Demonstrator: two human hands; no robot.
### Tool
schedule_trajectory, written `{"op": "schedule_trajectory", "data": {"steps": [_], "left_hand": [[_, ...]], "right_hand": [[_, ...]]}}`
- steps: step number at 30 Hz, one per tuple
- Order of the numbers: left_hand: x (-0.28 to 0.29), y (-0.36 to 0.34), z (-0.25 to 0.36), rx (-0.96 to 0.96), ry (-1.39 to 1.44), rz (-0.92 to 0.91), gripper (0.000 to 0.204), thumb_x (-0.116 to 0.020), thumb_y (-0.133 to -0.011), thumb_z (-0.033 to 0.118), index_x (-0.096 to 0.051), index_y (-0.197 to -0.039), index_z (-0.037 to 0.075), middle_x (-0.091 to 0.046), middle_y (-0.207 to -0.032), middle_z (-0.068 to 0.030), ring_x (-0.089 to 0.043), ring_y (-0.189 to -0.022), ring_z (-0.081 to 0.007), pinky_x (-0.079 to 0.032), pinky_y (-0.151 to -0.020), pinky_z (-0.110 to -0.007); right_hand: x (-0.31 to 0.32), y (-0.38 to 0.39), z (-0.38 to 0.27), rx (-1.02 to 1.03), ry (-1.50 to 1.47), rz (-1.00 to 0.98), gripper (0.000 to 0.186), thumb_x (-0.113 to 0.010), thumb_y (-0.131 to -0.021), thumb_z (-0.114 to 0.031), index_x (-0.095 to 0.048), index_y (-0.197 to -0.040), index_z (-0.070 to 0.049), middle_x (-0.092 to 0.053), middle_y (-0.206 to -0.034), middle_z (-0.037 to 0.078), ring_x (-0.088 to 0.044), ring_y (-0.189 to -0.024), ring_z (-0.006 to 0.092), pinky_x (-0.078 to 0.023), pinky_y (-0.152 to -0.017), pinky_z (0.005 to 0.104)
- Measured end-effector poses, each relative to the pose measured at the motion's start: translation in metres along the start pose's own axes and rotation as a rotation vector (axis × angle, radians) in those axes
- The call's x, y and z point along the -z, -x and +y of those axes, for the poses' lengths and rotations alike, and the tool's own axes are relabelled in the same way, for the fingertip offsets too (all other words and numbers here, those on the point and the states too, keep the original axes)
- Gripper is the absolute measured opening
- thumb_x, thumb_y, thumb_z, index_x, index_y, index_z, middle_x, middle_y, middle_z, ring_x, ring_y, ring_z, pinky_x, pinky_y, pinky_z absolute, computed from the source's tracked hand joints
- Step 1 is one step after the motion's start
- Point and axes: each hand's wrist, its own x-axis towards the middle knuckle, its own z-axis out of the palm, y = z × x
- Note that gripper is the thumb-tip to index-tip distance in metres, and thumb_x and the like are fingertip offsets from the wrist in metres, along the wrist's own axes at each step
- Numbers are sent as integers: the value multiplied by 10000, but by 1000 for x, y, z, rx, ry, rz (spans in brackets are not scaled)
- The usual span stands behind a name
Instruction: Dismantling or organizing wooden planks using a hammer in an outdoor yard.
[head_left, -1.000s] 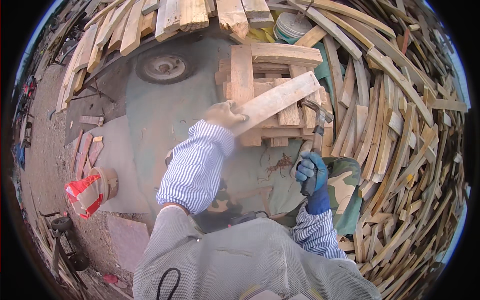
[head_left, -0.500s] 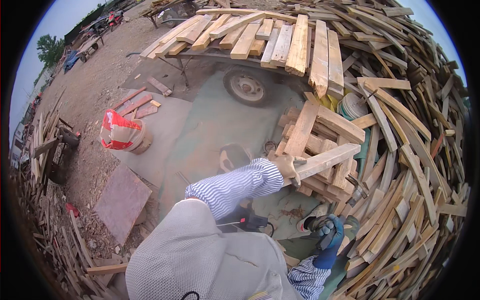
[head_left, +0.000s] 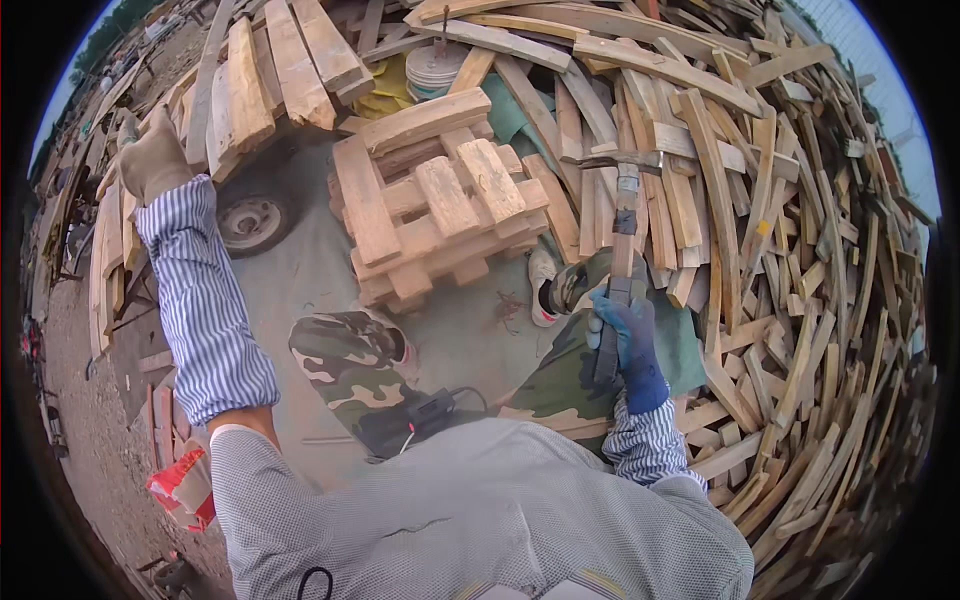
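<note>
My left hand (head_left: 155, 165), in a tan glove, reaches out to the far left, over the planks at the edge of a cart. One finger points up and away; the others are partly hidden, and no plank shows clearly in its grip. Beside it lies a long grey board (head_left: 207, 80). My right hand (head_left: 626, 335), in a blue glove, is closed round the dark handle of a claw hammer (head_left: 627, 215), head pointing away, above my right thigh. In front of me stands a crisscross stack of short wooden blocks (head_left: 425, 195), untouched by either hand.
A large heap of loose planks (head_left: 780, 230) rises along the right side. A cart wheel (head_left: 252, 222) shows under the loaded planks. A red-and-white bag (head_left: 185, 490) is at the lower left. A round pale tub (head_left: 437, 68) stands behind the stack, near yellow sheeting (head_left: 385, 95).
My left hand has moved from the stack to the cart's planks; the board it held is no longer over the stack. My right hand has raised the hammer forward. The view has turned right.
</note>
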Motion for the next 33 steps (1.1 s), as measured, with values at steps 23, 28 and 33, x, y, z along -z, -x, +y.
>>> {"op": "schedule_trajectory", "data": {"steps": [23,28,33], "left_hand": [[-254,531,426,-1027,662,-1384,511,-764,-875,263,-644,-1343,99,-617,-1378,-152,-709,-1035,-258,-553,-945,-346],[-289,620,522,-302,665,-1837,514,-694,-963,179,-536,-1445,95,-565,-1410,-146,-617,-1207,-252,-597,-984,-315],[-277,591,532,-315,901,-1813,491,-725,-926,149,-565,-1380,51,-620,-1289,-151,-655,-1091,-248,-603,-918,-319]], "right_hand": [[50,-153,15,-146,-708,130,170,-676,-944,-165,-620,-955,-5,-569,-654,37,-561,-498,154,-506,-478,354],[45,-160,2,-238,-760,149,169,-691,-934,-159,-616,-929,-7,-577,-648,50,-567,-488,164,-498,-461,359],[32,-169,16,-178,-840,97,163,-701,-920,-160,-618,-927,-20,-580,-647,47,-564,-488,160,-498,-462,360]]}}
